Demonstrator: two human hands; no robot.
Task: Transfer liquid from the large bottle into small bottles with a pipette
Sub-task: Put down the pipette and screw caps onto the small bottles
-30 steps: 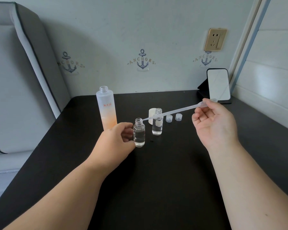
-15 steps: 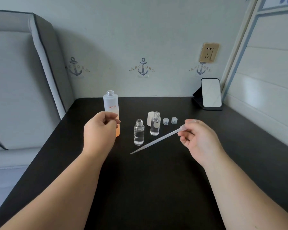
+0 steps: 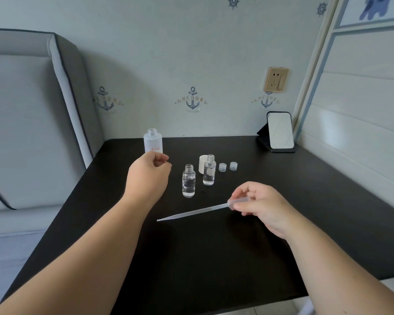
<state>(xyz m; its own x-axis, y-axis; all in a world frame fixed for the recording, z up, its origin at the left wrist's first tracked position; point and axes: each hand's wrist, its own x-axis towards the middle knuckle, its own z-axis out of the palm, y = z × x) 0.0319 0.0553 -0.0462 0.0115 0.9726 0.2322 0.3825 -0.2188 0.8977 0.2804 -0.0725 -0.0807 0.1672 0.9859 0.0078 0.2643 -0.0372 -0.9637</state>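
One large frosted bottle, uncapped, stands toward the table's far left corner; its lower part is hidden behind the left hand. Two small clear bottles, both uncapped and holding clear liquid: the nearer small bottle and the farther small bottle, side by side near the table's middle. One white cap stands just behind the farther small bottle; two small clear caps lie to its right. One mirror on a black stand occupies the far right corner. One pipette: its bulb is pinched between thumb and curled fingers of the right hand; its stem extends leftward, tip low over the table, nearer the front edge than the small bottles. The left hand's fingers curl loosely, holding nothing, in front of the large bottle; contact cannot be judged.
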